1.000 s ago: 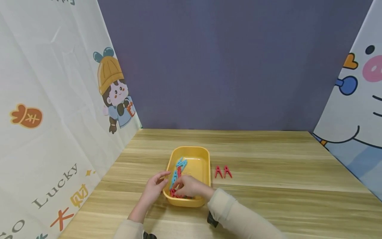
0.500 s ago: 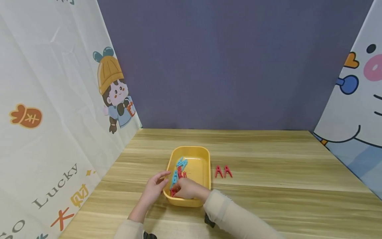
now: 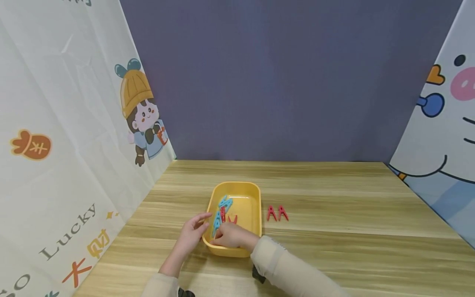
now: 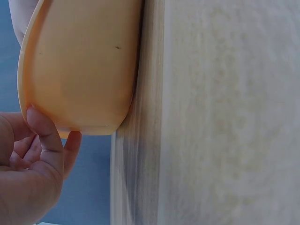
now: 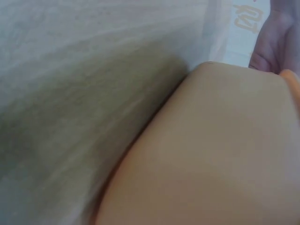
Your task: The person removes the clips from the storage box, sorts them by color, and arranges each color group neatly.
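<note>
A yellow plastic basket [image 3: 256,198] stands on the table; in the left wrist view its outer wall [image 4: 84,70] fills the upper left. My left hand [image 3: 191,234] holds its left rim, fingertips on the rim and outer wall. My right hand [image 3: 233,236] reaches into the basket's near left corner, thumb and fingers pointing down; what lies under the fingertips is hidden. Inside, along the left wall, lie blue clothespins [image 3: 225,203] and a red clothespin [image 3: 222,214]. Another red clothespin [image 3: 232,219] peeks out beyond the right hand. The right wrist view shows mainly the basket's outside [image 5: 201,150].
Two red clothespins [image 3: 271,213] sit side by side on the wooden table [image 3: 334,198], right of the basket. A dark blue panel [image 3: 282,82] closes off the back. Printed white sheets [image 3: 67,123] flank the table.
My right hand has shifted slightly toward the basket's near left corner. A red clothespin now shows just beyond it, and the red ones in that corner are covered. The left hand stays put.
</note>
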Tool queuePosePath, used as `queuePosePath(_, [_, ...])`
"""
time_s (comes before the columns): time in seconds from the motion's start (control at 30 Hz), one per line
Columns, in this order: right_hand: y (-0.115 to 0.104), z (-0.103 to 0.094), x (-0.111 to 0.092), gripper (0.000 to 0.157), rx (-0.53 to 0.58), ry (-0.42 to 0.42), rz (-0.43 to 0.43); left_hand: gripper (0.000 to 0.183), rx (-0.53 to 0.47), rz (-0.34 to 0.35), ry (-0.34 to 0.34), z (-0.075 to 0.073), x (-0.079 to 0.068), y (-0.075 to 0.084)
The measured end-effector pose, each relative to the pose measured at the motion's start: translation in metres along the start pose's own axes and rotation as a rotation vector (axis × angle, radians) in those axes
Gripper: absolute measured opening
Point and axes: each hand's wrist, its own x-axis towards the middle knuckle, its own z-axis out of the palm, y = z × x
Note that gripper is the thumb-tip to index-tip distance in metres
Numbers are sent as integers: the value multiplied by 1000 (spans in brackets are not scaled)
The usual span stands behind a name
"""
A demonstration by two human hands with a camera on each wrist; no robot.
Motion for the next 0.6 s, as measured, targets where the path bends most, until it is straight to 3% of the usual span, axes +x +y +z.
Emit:
queuePosePath(0.27, [0, -9, -3, 15, 61, -68, -46, 30, -3, -9, 5, 0, 0, 1])
queuePosePath(0.6, [3, -12, -3, 4, 228, -104, -21, 30, 21, -1, 9, 0, -1, 1])
